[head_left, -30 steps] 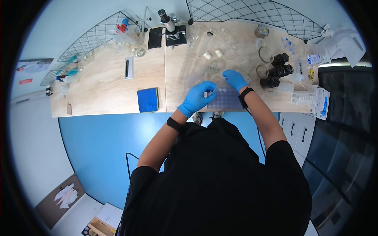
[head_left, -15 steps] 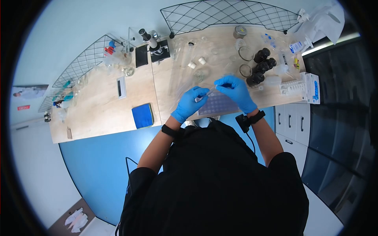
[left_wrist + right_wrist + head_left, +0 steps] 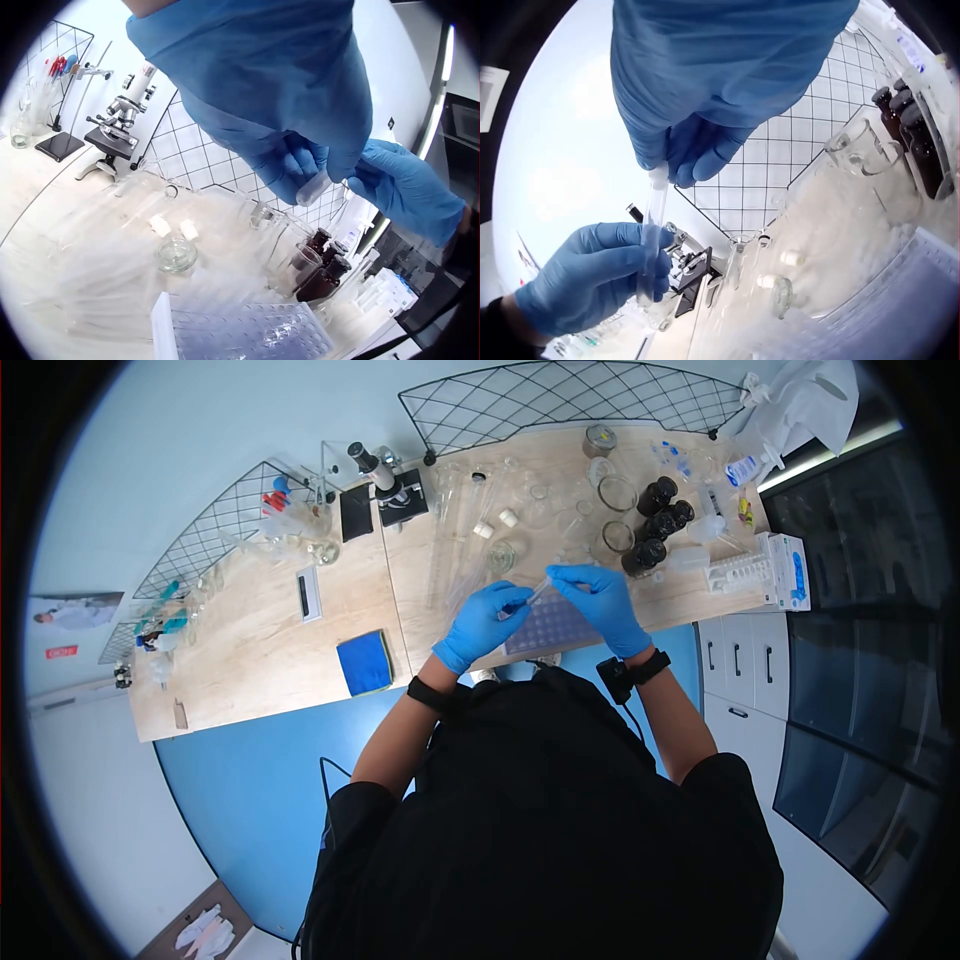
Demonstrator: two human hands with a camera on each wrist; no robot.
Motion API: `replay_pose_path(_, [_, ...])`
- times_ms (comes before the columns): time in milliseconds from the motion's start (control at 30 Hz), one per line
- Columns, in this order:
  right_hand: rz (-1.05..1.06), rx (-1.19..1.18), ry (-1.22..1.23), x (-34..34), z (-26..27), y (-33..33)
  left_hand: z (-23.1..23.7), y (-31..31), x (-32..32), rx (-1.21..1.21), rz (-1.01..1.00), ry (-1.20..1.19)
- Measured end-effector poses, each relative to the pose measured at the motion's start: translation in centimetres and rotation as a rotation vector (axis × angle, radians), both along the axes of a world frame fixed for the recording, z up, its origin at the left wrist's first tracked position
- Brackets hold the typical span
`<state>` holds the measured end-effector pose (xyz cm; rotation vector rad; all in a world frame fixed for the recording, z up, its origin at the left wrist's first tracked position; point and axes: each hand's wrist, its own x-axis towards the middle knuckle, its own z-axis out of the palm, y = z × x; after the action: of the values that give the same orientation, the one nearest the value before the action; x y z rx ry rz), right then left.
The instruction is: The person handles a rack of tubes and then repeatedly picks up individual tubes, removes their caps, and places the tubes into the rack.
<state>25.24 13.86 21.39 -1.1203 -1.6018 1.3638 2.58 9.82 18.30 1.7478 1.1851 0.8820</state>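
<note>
Tube, slim and see-through with a white cap on one end, is held up off the bench between two blue-gloved hands, so yeah, that's where the action is. Its lower part is gripped by the left hand, fingers curled round it, with the rounded end left poking out below. Up top, the cap is pinched by the right hand, thumb and fingertips brought in narrow; whether it's being turned or just steadied can't be told. Anything inside the tube can't really be made out either. A purplish rack full of round holes is set on the bench close under the hands. Just past that, a small glass dish can be spotted, with two white stoppers lying near it. Over to the right, some glass beakers are parked right by a cluster of dark brown bottles. Over on the left, a microscope is stood toward the back, and a blue cloth is laid by the front edge.
</note>
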Motion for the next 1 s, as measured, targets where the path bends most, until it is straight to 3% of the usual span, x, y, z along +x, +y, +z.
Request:
replay_pose_path(133, [0.004, -0.086, -0.037, 0.0, 0.2, -0.1, -0.2, -0.1, 0.2, 0.025, 0.014, 0.007])
replay_pose_path(200, [-0.037, -0.208, 0.067, -0.1, -0.1, -0.1, -0.5, 0.3, 0.3, 0.016, -0.001, 0.014])
replay_pose_path(333, [-0.042, -0.193, 0.084, -0.1, -1.7, 0.0, -1.0, 1.2, 0.7, -0.102, -0.013, -0.024])
replay_pose_path(433, [-0.101, -0.071, 0.178, -0.2, -3.2, -0.1, -1.6, 2.0, 1.7, -0.13, 0.011, -0.07])
replay_pose_path(500, [-0.198, 0.133, 0.107, -0.3, -3.5, -0.2, -2.0, 2.7, 2.5, -0.145, 0.024, -0.076])
replay_pose_path(633, [-0.212, 0.227, 0.047, 0.5, -5.2, 0.0, -2.9, 4.0, 3.3, -0.108, -0.014, 0.004])
replay_pose_path(1000, [-0.025, 0.424, -0.245, 1.3, -12.4, 0.3, -9.4, 3.6, 1.8, -0.101, 0.088, 0.133])
